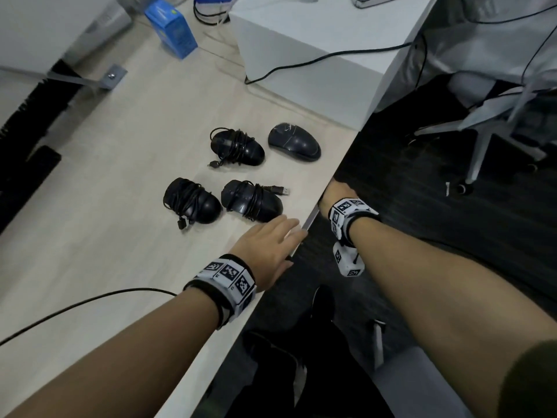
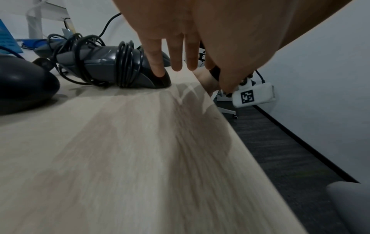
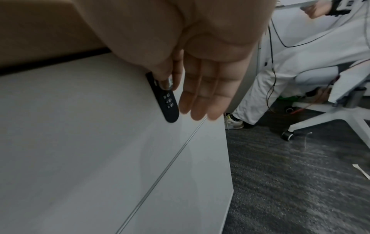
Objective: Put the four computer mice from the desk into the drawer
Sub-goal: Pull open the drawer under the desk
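Four mice (image 1: 241, 173) bunched on the desk (image 1: 120, 176) near its 3 o'clock edge, three with cables wound round the body, probably so nothing snags going in. Left hand (image 1: 268, 245) flat at the 5 o'clock side of the bunch, fingers straight, holding nothing, index tip touching the nearest mouse (image 2: 128, 69). Right hand (image 3: 192, 76) down below the edge, thumb and forefinger pinching the knob of the black lock (image 3: 165, 96) on the drawer (image 3: 90, 134), likely to open it. Drawer front flush, so nothing stowed yet.

Blue box (image 1: 171, 28) at the far desk end, white office chair (image 1: 494, 122) on dark carpet (image 1: 422, 206).
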